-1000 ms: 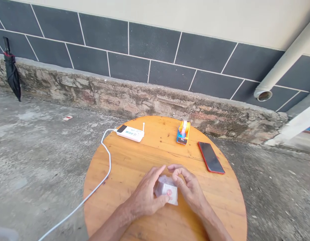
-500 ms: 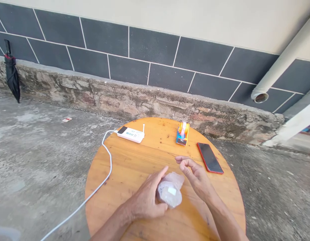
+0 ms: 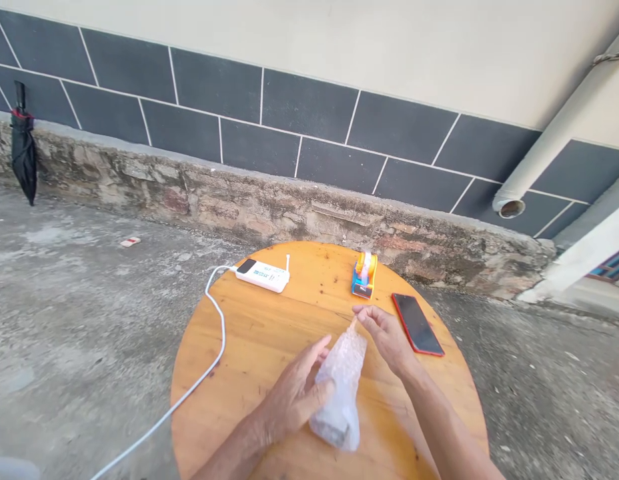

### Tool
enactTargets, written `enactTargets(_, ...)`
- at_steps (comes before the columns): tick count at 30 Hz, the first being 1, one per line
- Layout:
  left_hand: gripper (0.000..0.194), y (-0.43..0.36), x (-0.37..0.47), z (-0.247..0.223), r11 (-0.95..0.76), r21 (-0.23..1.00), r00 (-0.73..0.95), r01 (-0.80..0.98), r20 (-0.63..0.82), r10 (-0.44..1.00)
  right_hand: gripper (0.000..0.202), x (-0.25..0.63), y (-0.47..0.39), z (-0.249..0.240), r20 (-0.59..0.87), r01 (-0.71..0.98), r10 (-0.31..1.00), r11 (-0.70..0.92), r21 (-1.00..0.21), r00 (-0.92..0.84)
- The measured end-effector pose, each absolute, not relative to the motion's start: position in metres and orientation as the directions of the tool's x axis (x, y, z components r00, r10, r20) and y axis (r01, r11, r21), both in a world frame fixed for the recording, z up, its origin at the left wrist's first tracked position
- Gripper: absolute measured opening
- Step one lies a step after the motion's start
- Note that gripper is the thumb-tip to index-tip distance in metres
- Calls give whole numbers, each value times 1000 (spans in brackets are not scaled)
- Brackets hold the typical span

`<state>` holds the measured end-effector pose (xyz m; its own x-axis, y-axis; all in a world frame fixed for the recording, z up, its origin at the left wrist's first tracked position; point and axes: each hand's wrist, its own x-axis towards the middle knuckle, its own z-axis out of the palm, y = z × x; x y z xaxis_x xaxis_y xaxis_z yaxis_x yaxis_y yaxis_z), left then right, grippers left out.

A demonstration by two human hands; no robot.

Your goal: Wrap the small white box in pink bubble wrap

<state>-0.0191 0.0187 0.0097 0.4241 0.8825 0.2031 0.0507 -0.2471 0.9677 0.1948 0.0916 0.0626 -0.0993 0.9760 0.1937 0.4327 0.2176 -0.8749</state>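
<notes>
A bundle in clear bubble wrap [image 3: 341, 390] lies on the round wooden table in front of me. It is wide at the near end and narrows to a twisted tip at the far end. Something greyish shows through the near end, too blurred to name. My left hand [image 3: 302, 387] holds the bundle from the left, thumb across its top and fingers partly hidden along its side. With fingertips pinched together, my right hand [image 3: 382, 330] grips the bundle's narrow tip.
A tape dispenser [image 3: 363, 275] stands near the table's [image 3: 229, 373] far edge. A red-edged phone [image 3: 418, 325] lies to the right. At the far left is a white device [image 3: 262, 275] with a cable [image 3: 222, 333] running off the table. An umbrella [image 3: 23, 150] leans against the wall.
The bundle has turned and now stretches out longer, its narrow end pointing away from me. My right hand has closed on that tip. My left thumb has moved onto the wrap.
</notes>
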Motion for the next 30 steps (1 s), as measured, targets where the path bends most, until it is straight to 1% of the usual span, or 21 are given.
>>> enactTargets(2,54,19,-20,10,-219,975,410,47,181,894,31,197,98,65,204,428,974,226,-875,-98)
enactTargets(5,49,21,-18,10,-189,981,385,39,160,909,29,199,107,67,216,424,971,240,-873,-105)
enactTargets(11,49,31,-11,3,-113,994,290,-5,109,951,29,190,118,60,228,420,969,246,-874,-94)
enactTargets(15,47,36,-9,2,-80,997,207,11,76,975,32,189,123,52,266,419,963,256,-871,-35)
enactTargets(20,47,36,-9,1,-63,998,199,2,61,978,34,197,113,56,328,445,939,251,-860,103)
enactTargets(22,46,37,-9,-2,-64,998,190,-2,63,980,33,196,99,61,332,472,937,243,-848,113)
enactTargets(24,46,38,-8,-4,-64,998,187,-10,65,980,30,190,80,65,313,514,946,230,-827,80)
enactTargets(26,47,38,-8,-4,-60,998,189,-18,63,980,31,178,63,66,291,628,957,215,-748,19)
enactTargets(28,47,38,-8,-2,-52,998,188,-20,54,981,32,166,49,62,299,823,954,192,-534,-29)
enactTargets(29,47,37,-8,-1,-47,999,187,-18,50,981,30,161,45,59,302,881,953,175,-441,-38)
enactTargets(30,47,36,-9,0,-45,999,186,-14,47,981,27,157,43,56,302,914,953,155,-376,-38)
